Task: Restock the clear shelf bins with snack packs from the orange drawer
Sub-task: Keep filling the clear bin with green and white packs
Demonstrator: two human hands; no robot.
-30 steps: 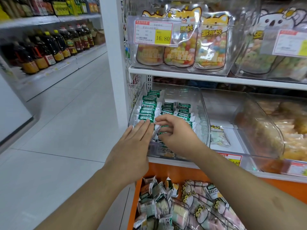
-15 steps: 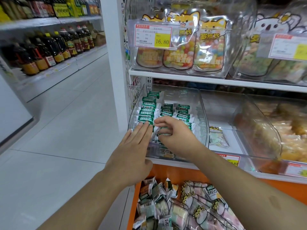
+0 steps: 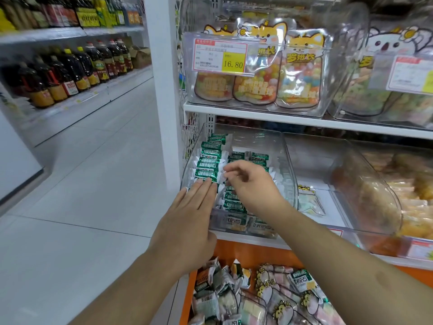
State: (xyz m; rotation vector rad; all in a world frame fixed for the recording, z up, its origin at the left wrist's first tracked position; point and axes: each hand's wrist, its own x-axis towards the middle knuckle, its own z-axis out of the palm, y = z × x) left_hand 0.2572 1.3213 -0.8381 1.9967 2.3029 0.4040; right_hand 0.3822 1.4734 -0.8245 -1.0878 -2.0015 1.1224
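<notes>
My left hand [image 3: 187, 221] lies flat, fingers [image 3: 202, 187] straight and together, with the tips resting on the green packs [image 3: 209, 160] at the front left of the clear bin [image 3: 287, 174]. My right hand [image 3: 253, 184] reaches into the same bin just beside it, fingers curled down over the middle rows of packs; it is too blurred to tell whether they pinch a pack or only touch the pile. The bin sits on the white shelf [image 3: 243, 235], and its packs stand in neat rows, green and white, reaching toward the back. Below the shelf, the orange drawer [image 3: 236, 250] is open, heaped with loose snack packs [image 3: 218, 292] and pastel bags with cartoon faces [image 3: 278, 303]. To the right is a second clear bin [image 3: 311, 160] holding a single small bag [image 3: 309, 202], and beyond it a bin of golden pastries [image 3: 403, 195]. On the shelf above, a bin of candy bags [image 3: 278, 73] with fox faces carries a price tag [image 3: 220, 55] reading 16.80. Across the aisle on the left, dark oil bottles [image 3: 70, 73] line a shelf.
</notes>
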